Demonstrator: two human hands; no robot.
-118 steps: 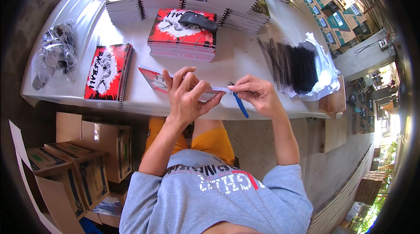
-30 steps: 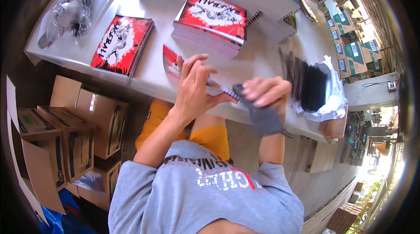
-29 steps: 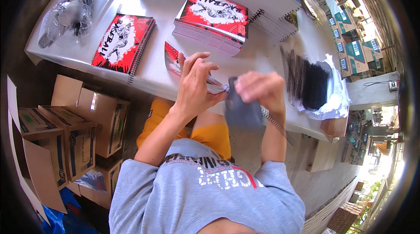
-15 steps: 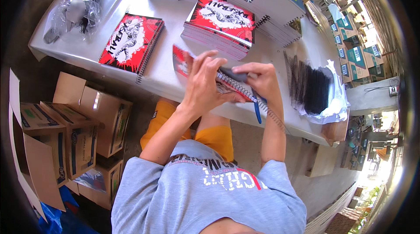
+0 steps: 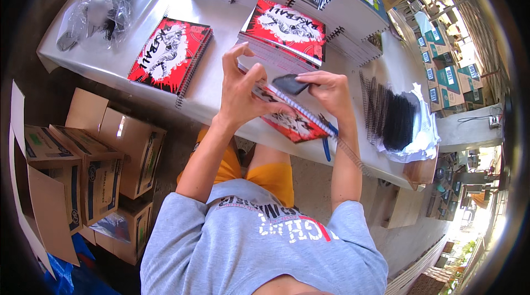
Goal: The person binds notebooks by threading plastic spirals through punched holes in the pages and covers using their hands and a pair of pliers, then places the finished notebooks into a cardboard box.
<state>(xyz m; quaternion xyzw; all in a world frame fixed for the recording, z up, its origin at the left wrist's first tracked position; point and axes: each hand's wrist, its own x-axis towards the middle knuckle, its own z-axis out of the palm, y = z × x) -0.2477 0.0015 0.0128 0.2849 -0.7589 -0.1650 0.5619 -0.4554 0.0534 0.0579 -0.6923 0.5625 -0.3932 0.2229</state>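
Note:
My left hand (image 5: 238, 93) grips a red-covered notebook (image 5: 295, 124) just off the table's near edge, thumb along one face and fingers at its upper edge. A wire spiral runs along the notebook's spine, and its loose tail (image 5: 351, 154) sticks out past the lower right corner, by my right forearm. Between thumb and fingers my right hand (image 5: 333, 92) pinches a flat black pad (image 5: 290, 83) close to the spine. A blue handle (image 5: 327, 149) hangs below the right hand; its tool's head is hidden.
On the white table (image 5: 221, 68) lie a stack of red notebooks (image 5: 284, 22), a smaller bound pile (image 5: 171, 55), black spirals (image 5: 398, 115) and a plastic-wrapped bundle (image 5: 102, 16). Tall notebook stacks (image 5: 353, 5) stand at the back. Cardboard boxes (image 5: 102, 168) fill the left floor.
The left hand has shifted left and its fingers have opened up along the notebook. The notebook has tipped, showing more red cover below. The black pad has come further into view.

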